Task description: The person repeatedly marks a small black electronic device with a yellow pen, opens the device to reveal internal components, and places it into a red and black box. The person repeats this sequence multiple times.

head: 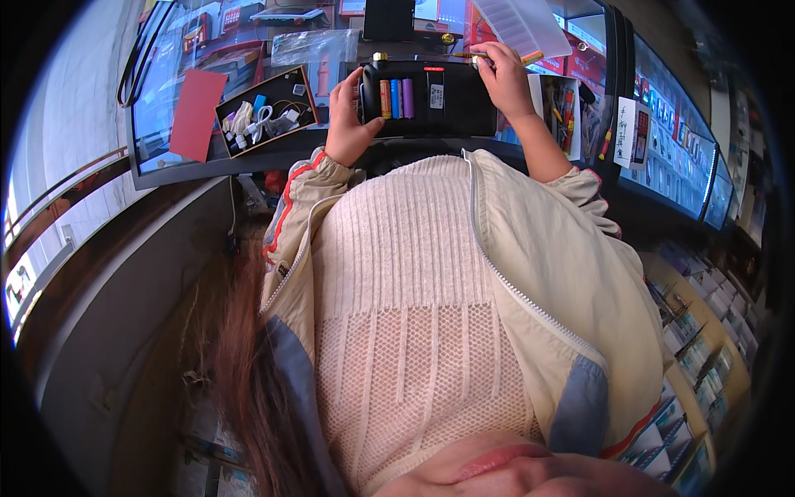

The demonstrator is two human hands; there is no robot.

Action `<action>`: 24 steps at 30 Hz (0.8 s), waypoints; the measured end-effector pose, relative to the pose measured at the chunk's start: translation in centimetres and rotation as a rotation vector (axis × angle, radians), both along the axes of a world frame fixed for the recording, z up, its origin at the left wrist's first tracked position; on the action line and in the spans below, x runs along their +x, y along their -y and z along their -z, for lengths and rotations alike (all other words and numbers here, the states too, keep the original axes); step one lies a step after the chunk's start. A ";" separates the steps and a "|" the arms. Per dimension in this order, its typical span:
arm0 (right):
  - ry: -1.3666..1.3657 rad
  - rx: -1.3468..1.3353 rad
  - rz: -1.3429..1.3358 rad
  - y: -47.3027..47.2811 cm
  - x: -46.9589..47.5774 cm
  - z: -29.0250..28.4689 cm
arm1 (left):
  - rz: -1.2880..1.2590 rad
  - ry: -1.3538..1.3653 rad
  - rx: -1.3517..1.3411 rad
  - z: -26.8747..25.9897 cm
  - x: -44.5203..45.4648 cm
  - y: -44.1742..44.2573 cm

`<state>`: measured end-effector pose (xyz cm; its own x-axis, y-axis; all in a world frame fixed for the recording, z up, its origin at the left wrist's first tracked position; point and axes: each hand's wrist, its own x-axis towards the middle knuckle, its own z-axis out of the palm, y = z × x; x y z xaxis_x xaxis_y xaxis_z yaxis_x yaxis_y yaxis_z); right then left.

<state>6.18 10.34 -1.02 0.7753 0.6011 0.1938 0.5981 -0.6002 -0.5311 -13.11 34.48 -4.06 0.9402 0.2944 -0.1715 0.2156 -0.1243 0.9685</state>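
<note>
A black electronic device lies on the glass counter in front of me, with several cylindrical batteries in orange, blue and purple side by side on it. A label with writing and a red strip show on its surface. My left hand rests at the device's left end, thumb and fingers apart. At its upper right corner, my right hand holds a screwdriver with a yellow-orange handle, its thin shaft pointing left. Gold-coloured knobs stand at the device's far edge.
Left of the device are an open box of cables and adapters and a red card. A clear plastic bag lies beyond. On the right are a divided plastic tray, a white box of tools, and a small upright box.
</note>
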 end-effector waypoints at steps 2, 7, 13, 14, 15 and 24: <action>-0.074 -0.117 -0.046 0.7 1.8 0.2 | 0.005 0.001 0.081 -0.4 0.1 -0.6; -0.228 -0.259 -0.141 0.6 4.3 -1.1 | 0.048 0.145 0.351 -1.4 2.9 -3.4; -0.024 -0.384 -0.249 1.1 4.8 -0.3 | 0.281 0.269 0.863 1.3 11.2 -6.2; -0.024 -0.395 -0.244 1.0 4.8 -0.5 | 0.318 0.267 0.943 2.0 12.6 -6.5; -0.025 -0.400 -0.248 0.5 4.8 -0.6 | 0.351 0.260 1.003 3.5 13.8 -7.5; -0.167 -0.183 -0.021 1.3 3.7 -1.2 | 0.647 0.162 0.996 3.7 18.5 -8.1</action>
<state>9.84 9.03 0.13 0.7744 0.6307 -0.0494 0.5244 -0.6836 -0.5076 5.38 42.61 -7.77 0.9525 -0.3045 -0.0023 -0.2788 -0.8752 0.3952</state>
